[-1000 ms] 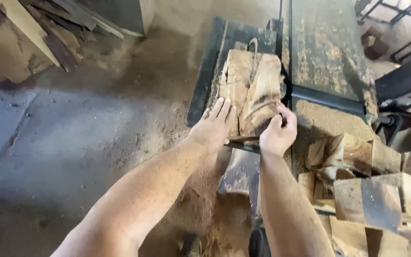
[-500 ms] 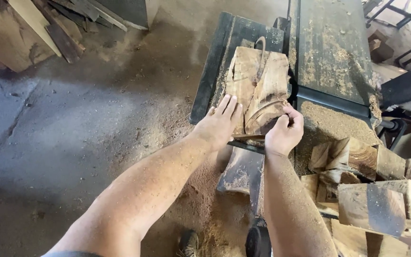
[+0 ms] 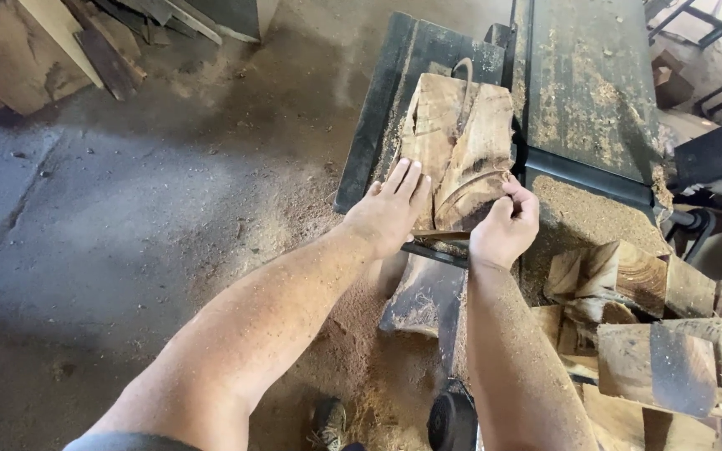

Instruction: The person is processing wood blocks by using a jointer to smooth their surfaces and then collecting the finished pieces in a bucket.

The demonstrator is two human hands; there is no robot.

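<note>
1. Left of the log (image 3: 457,146), open floor (image 3: 169,217) is seen; nothing stands there.
2. Right of the log, passage is blocked by the dark machine table (image 3: 587,92), set against the log's side.
3. The log's near end is covered by the left hand (image 3: 390,213) and right hand (image 3: 505,225).
4. Below and right of the log, room is taken by stacked wood blocks (image 3: 653,334).

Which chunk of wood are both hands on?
The split log on the black machine bed, under the left hand and right hand; the cut blocks lie untouched.
</note>
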